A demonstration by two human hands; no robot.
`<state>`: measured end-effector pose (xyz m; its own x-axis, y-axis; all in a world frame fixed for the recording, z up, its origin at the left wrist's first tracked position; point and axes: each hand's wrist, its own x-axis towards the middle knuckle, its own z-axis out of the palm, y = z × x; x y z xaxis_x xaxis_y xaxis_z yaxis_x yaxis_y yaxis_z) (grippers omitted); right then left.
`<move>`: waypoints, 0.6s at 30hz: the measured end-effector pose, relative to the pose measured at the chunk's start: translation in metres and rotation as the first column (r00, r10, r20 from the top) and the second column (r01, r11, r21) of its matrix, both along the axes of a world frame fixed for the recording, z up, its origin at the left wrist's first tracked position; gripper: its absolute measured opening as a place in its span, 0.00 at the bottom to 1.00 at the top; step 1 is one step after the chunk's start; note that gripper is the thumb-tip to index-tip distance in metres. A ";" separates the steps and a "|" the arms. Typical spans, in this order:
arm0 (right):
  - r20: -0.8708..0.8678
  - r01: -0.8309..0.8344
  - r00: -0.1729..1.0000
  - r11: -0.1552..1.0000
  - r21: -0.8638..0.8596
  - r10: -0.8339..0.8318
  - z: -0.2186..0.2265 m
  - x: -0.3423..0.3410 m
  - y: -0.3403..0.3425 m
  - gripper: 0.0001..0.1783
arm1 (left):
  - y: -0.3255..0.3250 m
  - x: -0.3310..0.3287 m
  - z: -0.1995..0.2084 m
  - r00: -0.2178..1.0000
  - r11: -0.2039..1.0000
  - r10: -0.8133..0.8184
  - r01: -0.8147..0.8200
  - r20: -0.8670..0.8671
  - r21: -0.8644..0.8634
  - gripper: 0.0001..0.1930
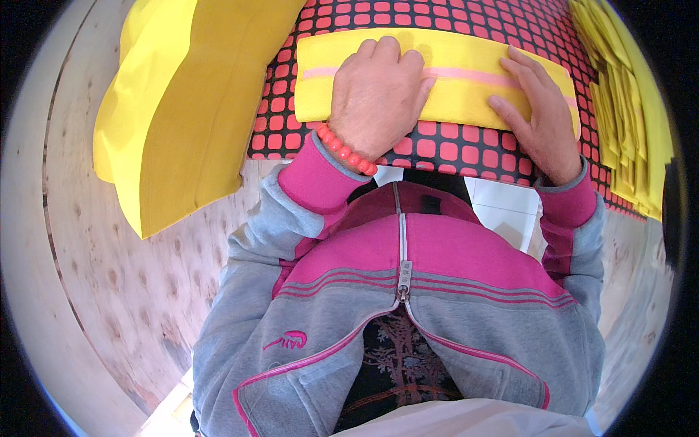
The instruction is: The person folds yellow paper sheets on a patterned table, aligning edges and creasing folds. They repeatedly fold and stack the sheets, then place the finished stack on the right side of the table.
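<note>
A folded strip of yellow cloth (466, 100) with a pink band along its length lies crosswise in front of me on a red-and-black checked table cover (444, 149). My left hand (382, 91) rests on the strip's left half, knuckles up and fingers curled under. Its fingertips are hidden, so I cannot make out what they may grip. A string of red-orange beads circles that wrist. Over the strip's right end lies my right hand (537, 109), thumb and fingers apart, touching the cloth.
A large yellow cloth (193, 124) hangs over the table's left edge. On the right, a stack of folded yellow cloth pieces (626, 109) lies along the table. Pale wooden boarding (145, 291) shows below on the left, and the table's near edge is close to my body.
</note>
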<state>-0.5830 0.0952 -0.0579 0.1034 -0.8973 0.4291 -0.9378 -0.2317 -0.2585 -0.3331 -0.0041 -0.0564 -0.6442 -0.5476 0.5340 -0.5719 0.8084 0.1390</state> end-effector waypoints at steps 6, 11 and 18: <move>0.091 -0.034 0.995 0.999 -0.012 0.035 0.000 0.002 0.000 0.26 | 0.001 0.001 -0.001 1.000 1.000 0.006 -0.006 -0.018 -0.012 0.13; 0.085 -0.085 0.993 0.996 -0.037 0.088 -0.001 0.001 -0.005 0.25 | -0.010 -0.001 -0.005 0.990 0.978 -0.108 0.089 -0.094 -0.187 0.12; 0.156 -0.063 0.985 0.996 -0.064 0.072 -0.007 -0.001 0.000 0.18 | -0.014 0.004 -0.006 0.998 0.996 -0.061 0.060 -0.013 -0.061 0.09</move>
